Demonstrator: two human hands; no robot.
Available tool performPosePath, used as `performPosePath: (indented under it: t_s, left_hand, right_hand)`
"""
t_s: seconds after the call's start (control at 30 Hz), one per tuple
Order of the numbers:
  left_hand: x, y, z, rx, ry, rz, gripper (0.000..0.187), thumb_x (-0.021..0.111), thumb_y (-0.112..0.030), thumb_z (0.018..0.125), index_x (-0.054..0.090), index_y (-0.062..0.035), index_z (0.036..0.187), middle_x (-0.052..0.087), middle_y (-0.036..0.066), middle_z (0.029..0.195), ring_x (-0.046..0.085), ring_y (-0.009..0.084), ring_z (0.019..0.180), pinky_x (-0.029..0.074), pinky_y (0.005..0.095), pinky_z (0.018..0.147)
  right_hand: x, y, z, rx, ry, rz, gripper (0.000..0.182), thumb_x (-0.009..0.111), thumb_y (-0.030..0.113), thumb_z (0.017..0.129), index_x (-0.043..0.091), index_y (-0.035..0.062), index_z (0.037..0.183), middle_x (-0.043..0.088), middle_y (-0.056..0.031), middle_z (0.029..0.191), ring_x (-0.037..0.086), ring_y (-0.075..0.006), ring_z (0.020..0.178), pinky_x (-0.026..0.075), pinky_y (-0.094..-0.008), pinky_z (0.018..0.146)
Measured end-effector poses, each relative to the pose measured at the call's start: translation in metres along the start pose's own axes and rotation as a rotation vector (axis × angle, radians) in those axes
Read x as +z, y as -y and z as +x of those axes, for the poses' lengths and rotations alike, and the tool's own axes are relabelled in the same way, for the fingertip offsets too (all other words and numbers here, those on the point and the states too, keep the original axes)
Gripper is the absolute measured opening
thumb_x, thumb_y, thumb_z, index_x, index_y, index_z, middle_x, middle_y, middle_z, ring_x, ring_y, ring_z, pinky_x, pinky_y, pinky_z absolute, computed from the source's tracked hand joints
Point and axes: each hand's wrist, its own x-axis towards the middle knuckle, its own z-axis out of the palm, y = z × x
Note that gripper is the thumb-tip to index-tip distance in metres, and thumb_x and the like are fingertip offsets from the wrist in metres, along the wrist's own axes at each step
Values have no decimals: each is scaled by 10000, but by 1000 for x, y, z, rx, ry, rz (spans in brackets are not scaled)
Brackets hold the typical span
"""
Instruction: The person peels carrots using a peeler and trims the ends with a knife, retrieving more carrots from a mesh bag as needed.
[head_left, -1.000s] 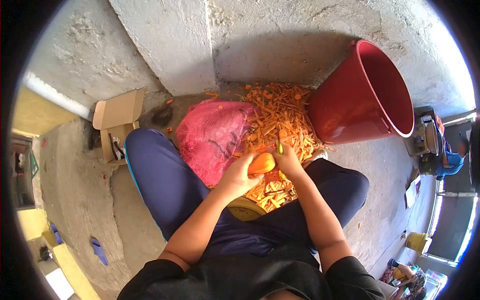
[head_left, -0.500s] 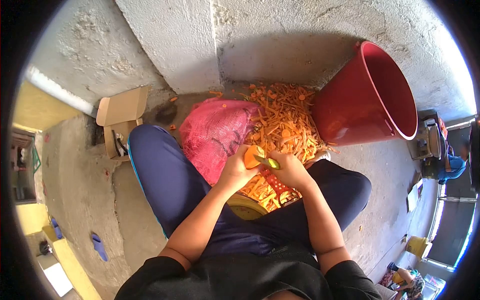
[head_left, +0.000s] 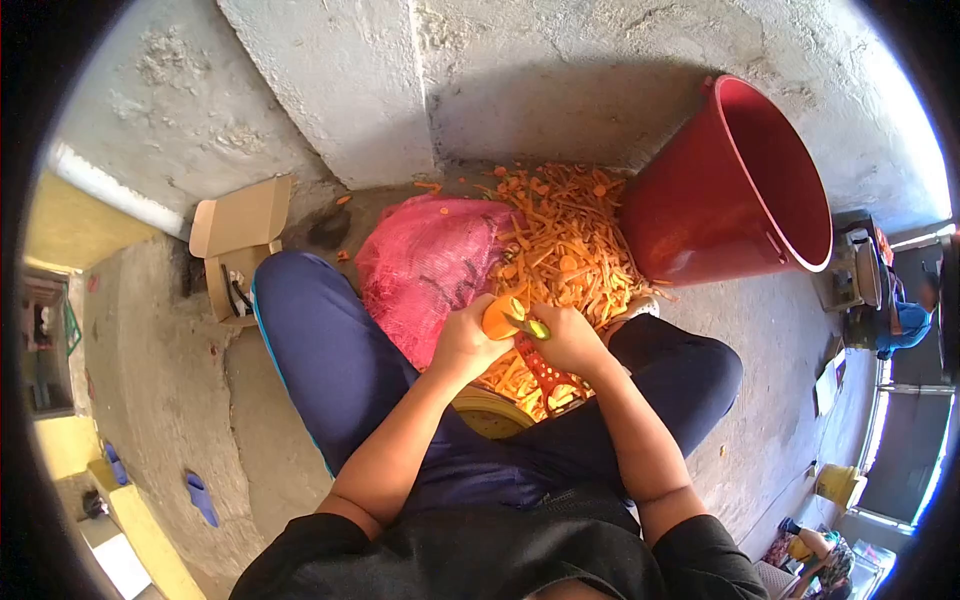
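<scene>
My left hand (head_left: 468, 340) is wrapped round a thick orange carrot (head_left: 496, 318). A tool with a green handle (head_left: 539, 329) is in my right hand (head_left: 572, 343), its dark blade against the carrot. Below and behind both hands lies a large heap of orange peelings (head_left: 565, 240). A pink mesh sack (head_left: 425, 262) lies just beyond my left hand. Under my hands, between my legs, is the rim of a yellow tub (head_left: 492, 408), with a red, white-dotted thing (head_left: 543, 370) beside it.
A big red bucket (head_left: 720, 190) leans at the back right by the wall. An open cardboard box (head_left: 238, 225) sits at the left. A blue slipper (head_left: 201, 497) lies on the floor. At the far right are two people (head_left: 912, 318) and a yellow container (head_left: 840, 485).
Both hands have shifted slightly with the carrot, which is tilted a little differently against the blade. The whole view has moved a little.
</scene>
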Motion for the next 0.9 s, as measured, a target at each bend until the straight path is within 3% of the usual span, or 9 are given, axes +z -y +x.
performPosePath:
  t_s: [0.27, 0.47, 0.57, 0.6, 0.63, 0.7, 0.77, 0.83, 0.9]
  left_hand:
    - [3, 15, -1, 50, 102, -181, 330, 647, -18, 597, 541, -36, 909, 599, 68, 760, 576, 135, 710, 442, 257, 641]
    - [3, -2, -6, 217, -58, 234, 297, 655, -29, 582, 562, -38, 864, 587, 83, 705, 587, 226, 652, 459, 295, 610]
    - [4, 6, -11, 362, 82, -29, 316, 681, -61, 562, 557, -48, 852, 573, 85, 678, 577, 262, 647, 461, 306, 596]
    - [7, -8, -15, 614, 330, 16, 341, 690, -84, 549, 553, -60, 861, 572, 82, 683, 576, 263, 651, 461, 301, 590]
    - [12, -32, -22, 769, 379, 69, 346, 698, -106, 544, 553, -74, 857, 578, 76, 694, 580, 252, 658, 459, 300, 592]
    - [18, -23, -17, 708, 185, 23, 330, 700, -107, 543, 551, -78, 836, 571, 83, 678, 578, 257, 642, 459, 299, 592]
    - [12, -12, -14, 371, 116, -95, 307, 690, -48, 588, 528, -65, 849, 573, 64, 700, 576, 170, 644, 450, 267, 609]
    - [7, -8, -12, 237, 73, -273, 309, 696, -42, 607, 517, -43, 859, 570, 34, 748, 550, 123, 686, 438, 255, 632]
    - [11, -12, -13, 208, 21, -249, 317, 693, -47, 618, 508, -34, 875, 560, 29, 761, 538, 123, 699, 435, 254, 646]
  right_hand:
    - [10, 1, 0, 74, -73, 3, 249, 596, 206, 652, 539, 33, 822, 570, -215, 725, 552, -372, 748, 435, -432, 658]
    - [18, -14, 4, 62, -83, -3, 233, 563, 192, 667, 535, 11, 812, 569, -225, 716, 556, -377, 732, 443, -430, 659]
    - [34, -30, 15, 124, -158, 36, 246, 548, 225, 679, 559, -6, 764, 572, -227, 704, 566, -371, 704, 454, -425, 645]
    - [46, -63, 27, 123, 40, -107, 273, 568, 241, 690, 551, -22, 760, 561, -223, 668, 560, -371, 687, 445, -420, 614]
    - [51, -76, 32, 270, 74, 10, 306, 571, 265, 693, 553, -39, 723, 568, -220, 679, 563, -370, 675, 445, -417, 603]
    - [56, -81, 42, 200, 93, 112, 308, 565, 278, 694, 564, -29, 719, 576, -218, 693, 570, -359, 681, 450, -417, 618]
    - [39, -53, 34, 95, 5, -67, 275, 515, 258, 695, 588, -6, 724, 578, -233, 738, 576, -367, 701, 463, -428, 636]
    - [47, -57, 34, 170, -21, -58, 263, 503, 245, 699, 582, 2, 762, 580, -229, 775, 573, -368, 738, 456, -434, 664]
    - [39, -63, 36, 192, 13, -129, 260, 500, 237, 705, 577, 1, 780, 582, -225, 785, 571, -368, 754, 452, -438, 676]
